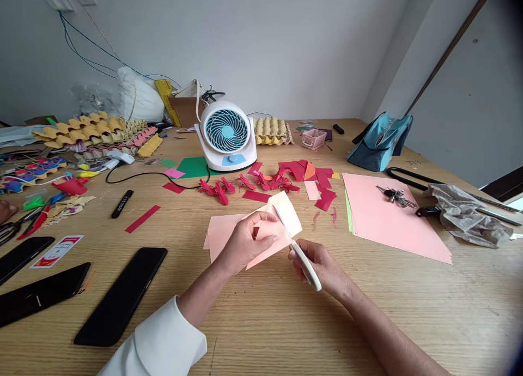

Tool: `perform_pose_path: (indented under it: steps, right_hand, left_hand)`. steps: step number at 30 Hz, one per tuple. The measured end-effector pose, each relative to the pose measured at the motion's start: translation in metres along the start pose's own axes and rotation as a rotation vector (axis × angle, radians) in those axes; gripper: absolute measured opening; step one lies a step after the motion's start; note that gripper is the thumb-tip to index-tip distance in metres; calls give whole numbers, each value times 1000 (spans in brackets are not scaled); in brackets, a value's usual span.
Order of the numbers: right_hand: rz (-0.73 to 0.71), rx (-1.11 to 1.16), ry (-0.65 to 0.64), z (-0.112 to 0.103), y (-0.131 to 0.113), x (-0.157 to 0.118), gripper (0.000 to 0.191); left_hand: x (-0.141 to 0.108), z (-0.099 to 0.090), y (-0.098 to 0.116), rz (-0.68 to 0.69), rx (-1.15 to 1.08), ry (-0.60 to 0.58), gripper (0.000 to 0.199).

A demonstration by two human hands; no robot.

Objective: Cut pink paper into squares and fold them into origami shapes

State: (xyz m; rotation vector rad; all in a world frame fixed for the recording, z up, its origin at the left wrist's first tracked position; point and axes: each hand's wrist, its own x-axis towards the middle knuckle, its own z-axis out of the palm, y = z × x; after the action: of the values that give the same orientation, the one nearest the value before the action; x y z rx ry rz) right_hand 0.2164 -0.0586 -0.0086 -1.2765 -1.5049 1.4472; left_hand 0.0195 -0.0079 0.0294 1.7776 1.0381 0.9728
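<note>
My left hand (249,242) pinches a piece of pale pink paper (265,252) above the table, fingers closed on it. White-handled scissors (304,264) are gripped in my right hand (322,267), their blades reaching up into the paper beside my left fingertips. The paper's upper part (288,215) looks pale cream in the light. Beneath my left hand, another pink sheet (220,234) lies on the table. Just beyond my hands is a row of red cut-paper figures (220,190), with red paper scraps (324,199) to their right.
A white and blue fan (226,133) stands at the back. On the right lie stacked pink sheets (388,212) with keys (396,196) on top, and a blue bag (379,141). Black phones (122,297), a marker (122,204) and egg cartons (93,131) occupy the left.
</note>
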Motion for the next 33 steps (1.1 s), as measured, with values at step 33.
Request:
perform_pose_path:
  steps: [33]
  right_hand:
    - [-33, -16, 69, 3, -3, 0, 40]
  left_hand:
    - [-5, 4, 0, -68, -132, -90, 31]
